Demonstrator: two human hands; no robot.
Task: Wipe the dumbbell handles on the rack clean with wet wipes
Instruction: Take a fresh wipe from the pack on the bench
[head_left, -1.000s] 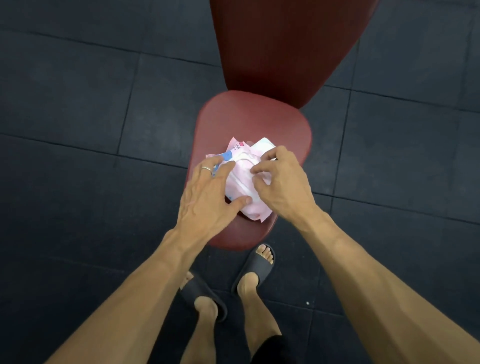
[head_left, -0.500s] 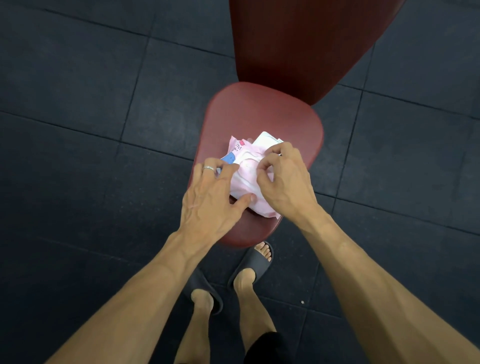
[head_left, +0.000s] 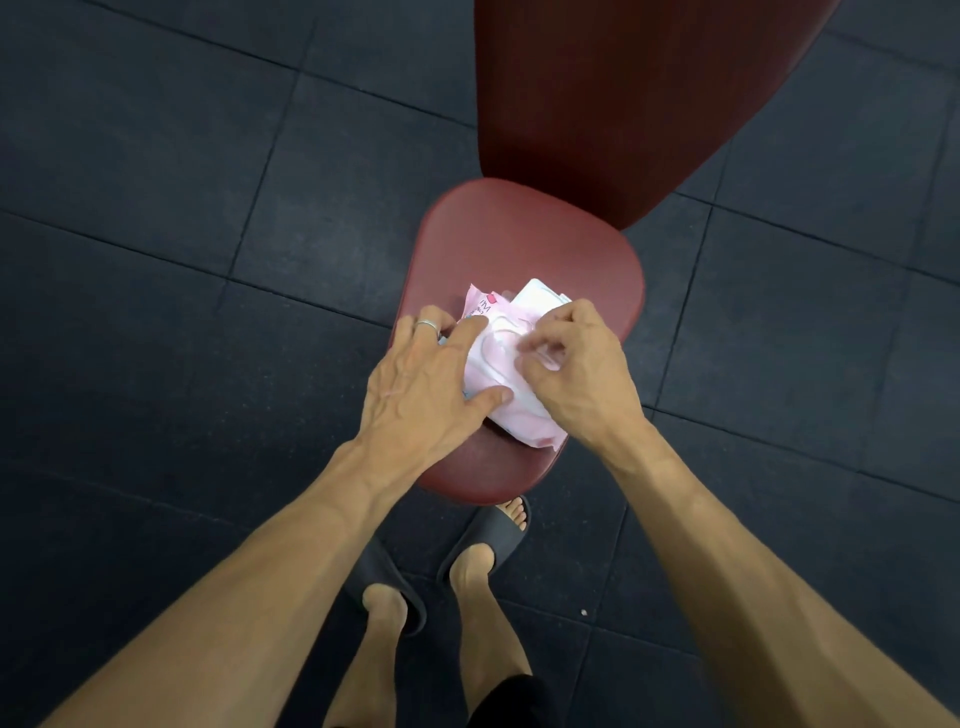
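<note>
A pink and white wet wipes pack (head_left: 498, 364) lies on the dark red bench seat (head_left: 524, 244). My left hand (head_left: 421, 379) holds the pack down from its left side, thumb against the near edge and fingers spread over the far edge. My right hand (head_left: 576, 374) is curled over the pack's right half, its fingertips pinching at the top face; that hand is blurred. A white corner sticks out of the pack beyond my right fingers. No dumbbells or rack are in view.
The red backrest pad (head_left: 623, 88) rises behind the seat. Black rubber floor tiles (head_left: 182, 208) surround the bench. My feet in dark slippers (head_left: 488, 540) stand right at the seat's near end.
My right fingertips have shifted down and left across the pack's top face, now blurred with motion. My left hand stays pressed on the pack's left side.
</note>
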